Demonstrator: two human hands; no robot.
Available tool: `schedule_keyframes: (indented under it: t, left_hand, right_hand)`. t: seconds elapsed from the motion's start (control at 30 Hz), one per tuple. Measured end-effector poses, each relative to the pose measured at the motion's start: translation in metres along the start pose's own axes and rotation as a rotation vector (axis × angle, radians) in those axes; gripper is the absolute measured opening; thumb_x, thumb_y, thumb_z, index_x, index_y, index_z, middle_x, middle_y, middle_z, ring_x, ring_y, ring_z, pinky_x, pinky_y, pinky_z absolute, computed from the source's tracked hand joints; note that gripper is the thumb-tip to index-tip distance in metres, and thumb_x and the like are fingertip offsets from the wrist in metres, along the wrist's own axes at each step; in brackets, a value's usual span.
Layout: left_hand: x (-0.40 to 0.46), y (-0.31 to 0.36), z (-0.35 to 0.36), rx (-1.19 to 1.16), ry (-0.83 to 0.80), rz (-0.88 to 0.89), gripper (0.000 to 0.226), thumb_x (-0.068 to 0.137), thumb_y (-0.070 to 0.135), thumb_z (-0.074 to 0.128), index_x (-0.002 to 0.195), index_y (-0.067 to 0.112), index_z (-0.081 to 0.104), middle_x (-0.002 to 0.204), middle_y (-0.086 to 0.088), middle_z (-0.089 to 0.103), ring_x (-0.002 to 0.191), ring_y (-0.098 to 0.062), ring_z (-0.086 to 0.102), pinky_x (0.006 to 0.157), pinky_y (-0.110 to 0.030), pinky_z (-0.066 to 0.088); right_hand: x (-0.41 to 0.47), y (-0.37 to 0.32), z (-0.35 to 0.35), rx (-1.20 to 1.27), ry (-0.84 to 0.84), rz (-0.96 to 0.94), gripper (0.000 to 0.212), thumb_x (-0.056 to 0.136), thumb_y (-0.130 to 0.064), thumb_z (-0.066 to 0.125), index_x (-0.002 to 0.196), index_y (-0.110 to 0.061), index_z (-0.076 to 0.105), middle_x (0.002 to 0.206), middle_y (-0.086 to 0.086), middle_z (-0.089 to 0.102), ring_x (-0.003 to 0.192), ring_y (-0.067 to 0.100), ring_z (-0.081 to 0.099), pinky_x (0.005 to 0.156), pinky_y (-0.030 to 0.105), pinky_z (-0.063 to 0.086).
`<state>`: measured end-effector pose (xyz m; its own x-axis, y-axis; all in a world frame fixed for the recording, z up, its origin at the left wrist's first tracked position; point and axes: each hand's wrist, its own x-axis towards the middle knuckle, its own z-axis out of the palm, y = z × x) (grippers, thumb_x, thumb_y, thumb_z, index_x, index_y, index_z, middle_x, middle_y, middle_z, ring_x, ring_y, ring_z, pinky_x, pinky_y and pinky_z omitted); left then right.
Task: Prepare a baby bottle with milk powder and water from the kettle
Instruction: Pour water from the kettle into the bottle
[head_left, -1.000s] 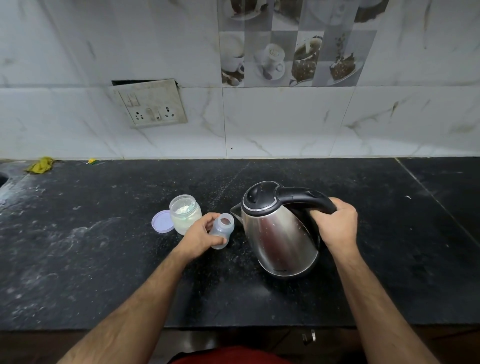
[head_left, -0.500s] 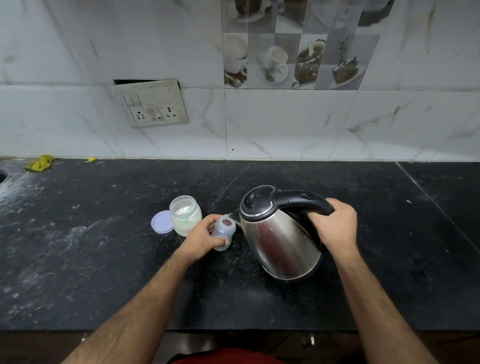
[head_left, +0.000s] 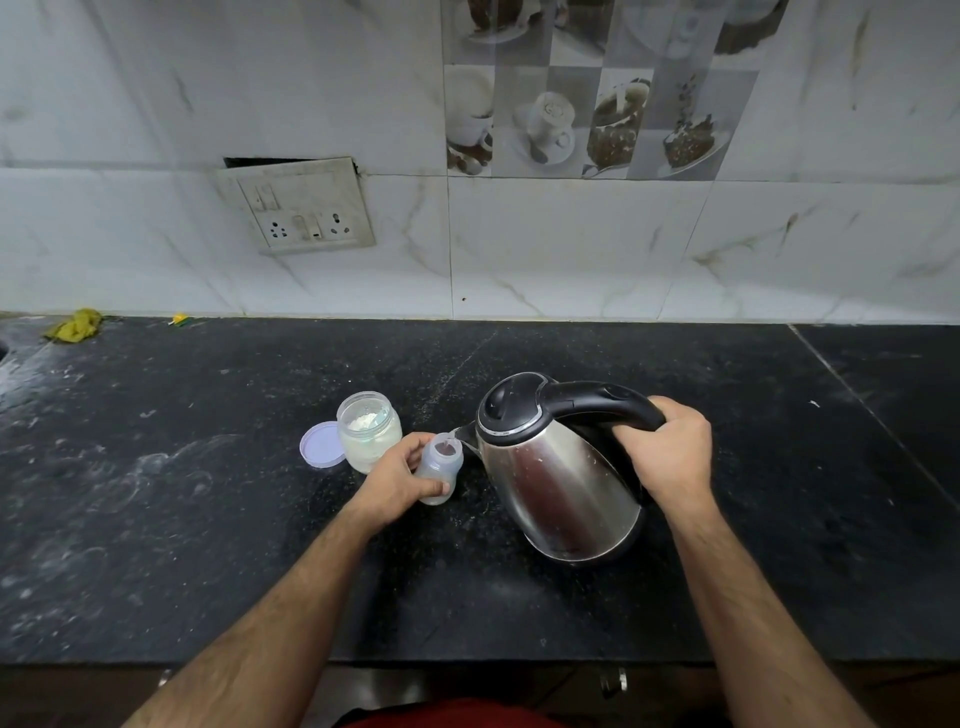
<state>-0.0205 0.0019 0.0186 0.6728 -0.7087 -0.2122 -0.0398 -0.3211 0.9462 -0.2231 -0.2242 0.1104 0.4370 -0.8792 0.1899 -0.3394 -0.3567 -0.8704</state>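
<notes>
Hard to make out: any stream of water between spout and bottle mouth, the level inside the baby bottle (head_left: 440, 465), and the inside of the kettle (head_left: 558, 480), shut under its black lid. Lower side of the bottle hidden behind the fingers; both forearms cut off at the bottom edge, along with a strip of red cloth (head_left: 457, 716). At far left, only a sliver of something round showing at the frame edge, not identifiable.

Holding the small translucent bottle with the left hand (head_left: 397, 480), fingers and thumb wrapped round its body, steadying it on the black countertop (head_left: 156, 519) with the mouth open, no teat on it. Gripping the black kettle handle with the right hand (head_left: 670, 457), fist closed round its rear end. Tipping the steel kettle toward the left, base lifted on the right side, spout sitting just at the bottle's rim.

Standing just behind the left hand: an open glass jar (head_left: 369, 431) holding white powder heaped partway up. Lying flat beside it, touching on the left: a pale lilac lid (head_left: 322, 446).

Resting far back by the wall: a crumpled yellow scrap (head_left: 75, 326). Hanging crooked on the marble tiles: a switch plate (head_left: 298, 205).
</notes>
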Motion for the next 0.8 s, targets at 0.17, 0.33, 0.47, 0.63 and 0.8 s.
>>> schedule_keyframes:
  t: [0.17,0.33,0.47,0.63,0.8]
  left_hand:
    - [-0.0006,-0.0006,-0.0006,-0.001,0.000,-0.002,0.057,0.071,-0.010,0.079,0.111,0.025,0.057,0.116,0.003,0.068,0.111,-0.013,0.063,0.099,-0.028,0.048]
    - [-0.0020,-0.0031,0.0015,-0.021,0.005,-0.001,0.057,0.072,-0.014,0.076,0.112,0.021,0.057,0.113,0.003,0.069,0.105,-0.010,0.065,0.101,-0.031,0.049]
    - [-0.0016,-0.0057,0.0013,-0.029,0.002,0.001,0.058,0.071,-0.013,0.077,0.114,0.020,0.057,0.115,0.000,0.070,0.108,-0.014,0.065,0.102,-0.035,0.049]
    - [-0.0024,-0.0050,0.0020,-0.040,0.002,0.001,0.057,0.071,-0.014,0.077,0.115,0.018,0.057,0.115,0.000,0.069,0.106,-0.012,0.065,0.102,-0.034,0.049]
    - [-0.0037,-0.0058,0.0003,-0.041,0.003,-0.010,0.058,0.071,-0.012,0.078,0.117,0.016,0.057,0.117,-0.001,0.069,0.109,-0.015,0.065,0.102,-0.035,0.049]
  right_hand:
    - [0.0013,-0.0012,0.0001,0.008,-0.011,0.009,0.022,0.056,-0.032,0.064,0.062,-0.010,0.062,0.048,-0.005,0.052,0.054,0.012,0.046,0.053,0.033,0.044]
    - [0.0012,-0.0031,-0.0006,0.010,-0.018,0.013,0.020,0.056,-0.033,0.064,0.063,-0.015,0.063,0.047,-0.006,0.052,0.053,0.012,0.046,0.053,0.034,0.045]
    - [0.0004,-0.0068,-0.0025,0.005,-0.024,0.003,0.012,0.056,-0.032,0.064,0.062,-0.022,0.063,0.046,-0.009,0.052,0.052,0.012,0.047,0.053,0.032,0.044]
    - [0.0004,-0.0079,-0.0047,-0.008,-0.012,0.000,0.024,0.054,-0.036,0.063,0.061,-0.012,0.063,0.053,0.005,0.058,0.055,0.014,0.049,0.056,0.039,0.050]
    - [-0.0002,-0.0092,-0.0066,-0.001,-0.018,0.005,0.022,0.054,-0.036,0.064,0.063,-0.015,0.063,0.052,0.003,0.058,0.055,0.015,0.050,0.057,0.041,0.051]
